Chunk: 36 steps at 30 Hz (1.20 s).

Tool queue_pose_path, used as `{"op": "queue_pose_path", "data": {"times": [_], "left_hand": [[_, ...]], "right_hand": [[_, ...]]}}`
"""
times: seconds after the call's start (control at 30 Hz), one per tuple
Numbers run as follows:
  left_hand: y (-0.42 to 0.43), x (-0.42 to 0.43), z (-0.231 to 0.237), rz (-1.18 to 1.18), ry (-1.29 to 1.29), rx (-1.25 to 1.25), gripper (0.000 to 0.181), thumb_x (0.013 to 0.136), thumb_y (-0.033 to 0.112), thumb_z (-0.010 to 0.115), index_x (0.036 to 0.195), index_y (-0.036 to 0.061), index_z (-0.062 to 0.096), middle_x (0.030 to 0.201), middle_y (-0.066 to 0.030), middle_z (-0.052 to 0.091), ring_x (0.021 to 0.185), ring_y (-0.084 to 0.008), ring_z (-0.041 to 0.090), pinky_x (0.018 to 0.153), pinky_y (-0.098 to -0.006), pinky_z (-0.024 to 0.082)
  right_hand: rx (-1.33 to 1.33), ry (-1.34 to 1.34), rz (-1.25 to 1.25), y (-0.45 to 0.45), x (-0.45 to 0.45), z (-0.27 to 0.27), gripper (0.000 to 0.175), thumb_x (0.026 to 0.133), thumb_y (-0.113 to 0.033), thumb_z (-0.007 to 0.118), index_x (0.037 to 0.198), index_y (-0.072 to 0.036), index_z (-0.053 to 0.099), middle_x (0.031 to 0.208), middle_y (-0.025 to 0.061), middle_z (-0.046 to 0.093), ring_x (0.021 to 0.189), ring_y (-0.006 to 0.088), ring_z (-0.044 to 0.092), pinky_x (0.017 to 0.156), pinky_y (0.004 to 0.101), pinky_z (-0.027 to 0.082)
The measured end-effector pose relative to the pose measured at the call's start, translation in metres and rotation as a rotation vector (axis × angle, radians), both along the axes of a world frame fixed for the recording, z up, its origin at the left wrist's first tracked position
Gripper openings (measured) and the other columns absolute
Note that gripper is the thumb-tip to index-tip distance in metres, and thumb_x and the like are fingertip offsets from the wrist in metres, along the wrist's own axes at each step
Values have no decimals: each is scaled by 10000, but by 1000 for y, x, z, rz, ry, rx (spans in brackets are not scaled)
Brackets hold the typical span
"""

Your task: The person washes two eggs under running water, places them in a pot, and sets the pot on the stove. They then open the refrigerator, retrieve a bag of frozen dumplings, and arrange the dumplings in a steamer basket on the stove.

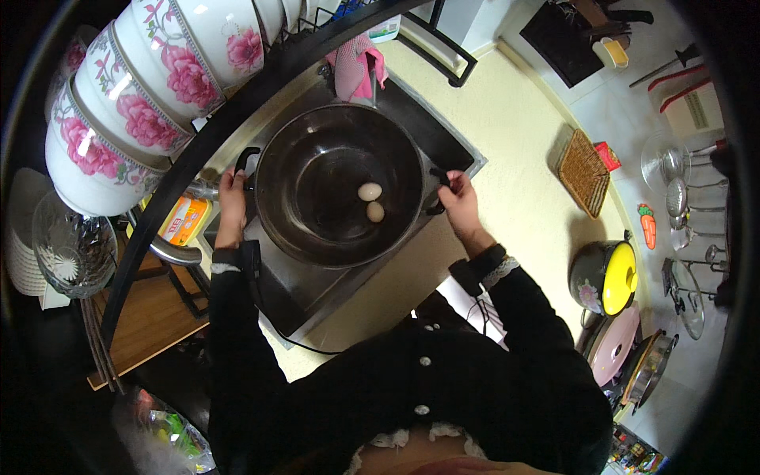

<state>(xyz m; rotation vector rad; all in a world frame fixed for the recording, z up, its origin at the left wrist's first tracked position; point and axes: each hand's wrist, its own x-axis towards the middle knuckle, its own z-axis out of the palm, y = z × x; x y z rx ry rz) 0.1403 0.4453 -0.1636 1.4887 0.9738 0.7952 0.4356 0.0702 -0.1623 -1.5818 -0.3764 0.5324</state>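
Note:
A large dark cooking pot (320, 237) with two side handles is held over the kitchen sink (285, 297). Two eggs, a pale one (370, 191) and a browner one (375, 212), lie close together inside it, right of its middle. My left hand (233, 199) grips the black handle on the pot's left side. On the opposite side, my right hand (459, 199) has its fingers closed around the other black handle. Whether there is water in the pot, I cannot tell.
Floral bowls (113, 166) stand on a black rack (172, 190) at the upper left, near the faucet (178, 252). A pink cloth (354, 68) hangs behind the pot. Along the right wall are a wicker basket (585, 172) and a pot with a yellow lid (619, 278).

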Motion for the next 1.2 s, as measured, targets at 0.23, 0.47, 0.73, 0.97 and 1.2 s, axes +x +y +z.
{"op": "queue_pose_path", "data": {"times": [0.23,0.47,0.73,0.97,1.2], "left_hand": [[-63,-25,61,134,-170,13,180,937,181,585,1027,26,591,853,15,566,773,-95,494,748,-230,384],[-115,-27,92,41,-188,-95,144,943,118,560,1043,16,577,865,7,572,777,-84,500,732,-219,401],[-212,10,123,-146,-128,-72,147,949,161,547,1015,37,591,821,21,555,746,-73,492,714,-226,403],[-315,58,135,-362,-132,-41,262,921,205,609,1117,33,585,889,0,605,806,-74,538,729,-233,421],[-461,104,159,-731,-124,-72,192,928,195,616,1071,68,599,837,20,613,708,-48,538,616,-170,408]], "right_hand": [[67,-39,16,-10,8,51,211,840,-18,589,1042,0,534,853,-20,541,739,53,488,683,192,415],[112,-7,-89,-80,-15,85,189,849,-10,590,1028,8,530,817,-39,536,709,32,472,643,172,392],[138,12,-291,-226,-54,114,177,852,-5,585,1021,-1,533,790,-49,533,668,21,451,596,168,369],[172,-71,-577,-389,-110,139,179,835,3,596,1001,-15,530,739,-53,526,645,26,452,569,177,373],[151,-165,-865,-572,-188,163,229,829,-47,633,1028,4,532,785,-20,574,667,41,494,591,200,409]]}}
